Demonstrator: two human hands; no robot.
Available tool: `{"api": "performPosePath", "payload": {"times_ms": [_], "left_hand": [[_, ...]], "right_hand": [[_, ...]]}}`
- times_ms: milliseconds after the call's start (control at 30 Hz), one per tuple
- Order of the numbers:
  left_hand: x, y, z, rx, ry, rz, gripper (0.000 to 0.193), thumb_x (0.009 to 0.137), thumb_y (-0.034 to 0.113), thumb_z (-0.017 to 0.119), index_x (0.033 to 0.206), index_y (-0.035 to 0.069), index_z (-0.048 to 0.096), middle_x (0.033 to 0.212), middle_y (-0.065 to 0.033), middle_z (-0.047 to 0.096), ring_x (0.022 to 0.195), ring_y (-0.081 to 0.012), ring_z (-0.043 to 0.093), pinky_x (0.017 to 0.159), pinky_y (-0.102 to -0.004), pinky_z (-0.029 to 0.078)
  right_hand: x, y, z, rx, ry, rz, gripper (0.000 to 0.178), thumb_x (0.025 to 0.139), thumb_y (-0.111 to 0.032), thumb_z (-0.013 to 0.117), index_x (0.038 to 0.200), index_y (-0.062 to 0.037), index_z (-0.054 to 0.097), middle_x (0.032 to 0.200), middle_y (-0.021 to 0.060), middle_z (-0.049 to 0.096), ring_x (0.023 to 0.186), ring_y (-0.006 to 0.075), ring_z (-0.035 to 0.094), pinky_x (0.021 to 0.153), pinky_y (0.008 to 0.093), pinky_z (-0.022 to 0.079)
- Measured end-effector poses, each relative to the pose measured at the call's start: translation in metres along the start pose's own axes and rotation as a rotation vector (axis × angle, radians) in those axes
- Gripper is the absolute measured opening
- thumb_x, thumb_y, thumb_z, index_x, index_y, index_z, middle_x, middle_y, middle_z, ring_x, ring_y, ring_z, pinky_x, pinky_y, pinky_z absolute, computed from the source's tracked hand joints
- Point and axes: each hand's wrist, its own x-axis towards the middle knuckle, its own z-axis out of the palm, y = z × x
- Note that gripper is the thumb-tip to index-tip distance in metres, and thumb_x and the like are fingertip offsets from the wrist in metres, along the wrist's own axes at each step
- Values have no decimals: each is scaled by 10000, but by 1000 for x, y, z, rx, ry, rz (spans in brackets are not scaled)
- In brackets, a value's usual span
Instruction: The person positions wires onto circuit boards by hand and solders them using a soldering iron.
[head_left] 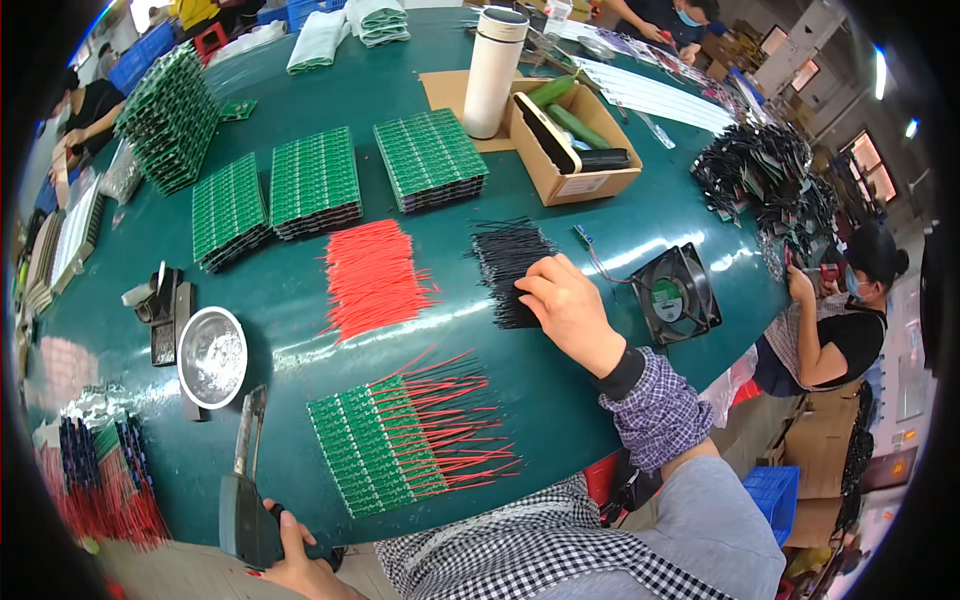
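While the left hand (pixel 290 555) clasps a grey soldering gun (pixel 247 520), the right hand (pixel 568 312), pinch unclear, likely selects thin black wires (pixel 505 255); soldering the surface's (pixel 560 420) near-edge green circuit panel (pixel 355 450) should follow.

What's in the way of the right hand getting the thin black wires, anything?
Nothing visible: the right hand is at the right side of the thin black wires. The dark grey tool with a metal nose, in the left hand, is apart, at lower left.
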Motion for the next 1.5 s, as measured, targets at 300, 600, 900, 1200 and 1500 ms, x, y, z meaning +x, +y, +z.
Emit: {"api": "performPosePath", "payload": {"times_ms": [300, 600, 900, 1200, 1500], "left_hand": [[-16, 28, 14, 107, 19, -110, 315, 804, -51, 779, 1101, -112, 693, 835, -112, 671, 597, -143, 523, 539, -274, 432], [-18, 24, 15, 42, 23, -93, 316, 833, -75, 721, 1139, -117, 651, 1028, -154, 690, 601, -114, 507, 522, -252, 395], [-18, 9, 1, -66, -24, -92, 331, 846, -69, 668, 1168, -117, 610, 1127, -205, 689, 566, -99, 499, 474, -226, 377], [-19, 16, -15, -318, -81, -320, 560, 795, -27, 704, 1322, -60, 520, 1109, -232, 648, 576, -143, 536, 428, -240, 415], [-22, 13, -1, -190, -223, -328, 480, 804, 23, 711, 1252, -77, 570, 1066, -203, 667, 581, -161, 564, 472, -247, 442]], "right_hand": [[-1, 4, 10, -39, 27, -39, 102, 806, -16, 702, 890, -54, 658, 896, 42, 606, 872, 247, 591, 734, 375, 486], [12, -13, -12, -124, 31, -142, 163, 806, -17, 637, 962, -57, 612, 921, 73, 574, 865, 247, 591, 713, 356, 490], [57, -80, 3, -483, -397, -547, 77, 711, -133, 698, 711, -60, 674, 746, 41, 591, 782, 196, 590, 643, 331, 467], [68, -87, 20, -441, -511, -568, 93, 682, -96, 693, 756, -47, 662, 817, 71, 608, 808, 219, 614, 652, 340, 505], [40, -135, 34, 211, -186, -474, 278, 745, -73, 671, 1010, 11, 673, 918, 83, 619, 840, 231, 621, 665, 334, 507]]}}
